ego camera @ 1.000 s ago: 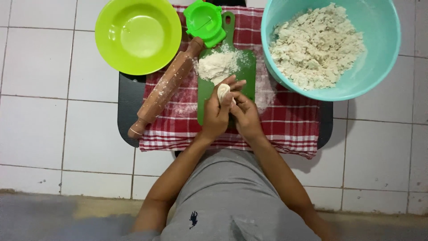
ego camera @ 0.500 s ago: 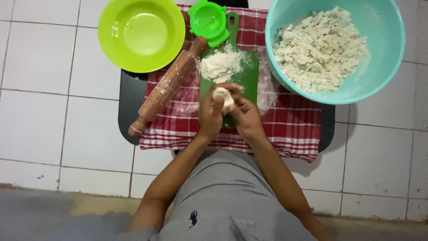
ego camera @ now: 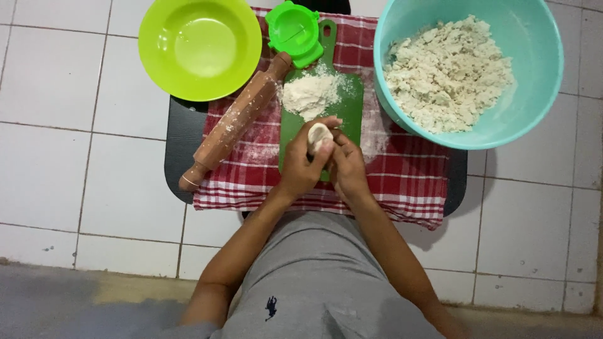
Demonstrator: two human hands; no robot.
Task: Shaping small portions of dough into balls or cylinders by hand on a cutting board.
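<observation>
A small pale ball of dough (ego camera: 318,136) is held between both hands above a green cutting board (ego camera: 349,107). My left hand (ego camera: 301,166) cups it from the left, fingers curled over its top. My right hand (ego camera: 349,168) presses against it from the right. A heap of white flour (ego camera: 309,94) lies on the far part of the board.
A wooden rolling pin (ego camera: 235,122) lies diagonally on the red checked cloth (ego camera: 402,182). A lime green bowl (ego camera: 200,47) and a green dumpling press (ego camera: 294,30) stand at the back. A teal bowl (ego camera: 534,100) of crumbly dough is at the right. White floor tiles surround the dark tray (ego camera: 182,135).
Both hands stay together over the board and keep turning the dough ball; the left fingers have shifted over the ball's top. Nothing else moved.
</observation>
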